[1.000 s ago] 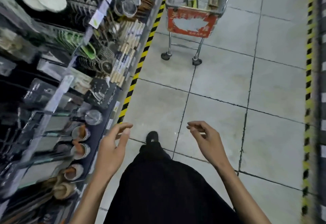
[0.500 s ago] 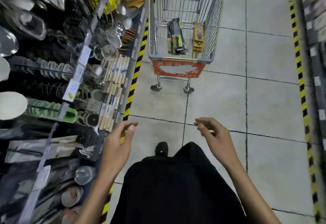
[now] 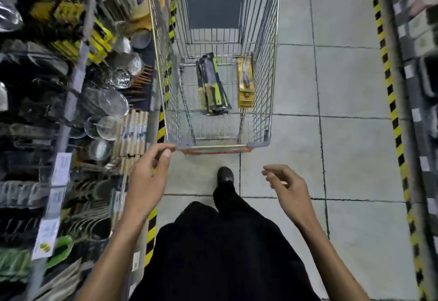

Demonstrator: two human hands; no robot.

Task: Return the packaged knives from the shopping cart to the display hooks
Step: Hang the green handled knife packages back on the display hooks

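A wire shopping cart stands just ahead of me on the tiled aisle. Inside it lie a stack of knives in black and yellow-green packaging and, against the right wall, knives in gold packaging. My left hand is open and empty, its fingertips at the cart's near left corner; whether they touch it I cannot tell. My right hand hangs open and empty below and right of the cart's near edge. Black and yellow packaged goods hang on the display rack at upper left.
Shelving full of kitchenware lines the left: strainers and ladles, wooden-handled utensils, price tags. Yellow-black floor tape runs along its base. Another shelf borders the right. My black-clothed leg and shoe are below the cart.
The cart has come much closer as I walked forward. Both hands stayed empty and raised, and the left hand now reaches the cart's near corner.
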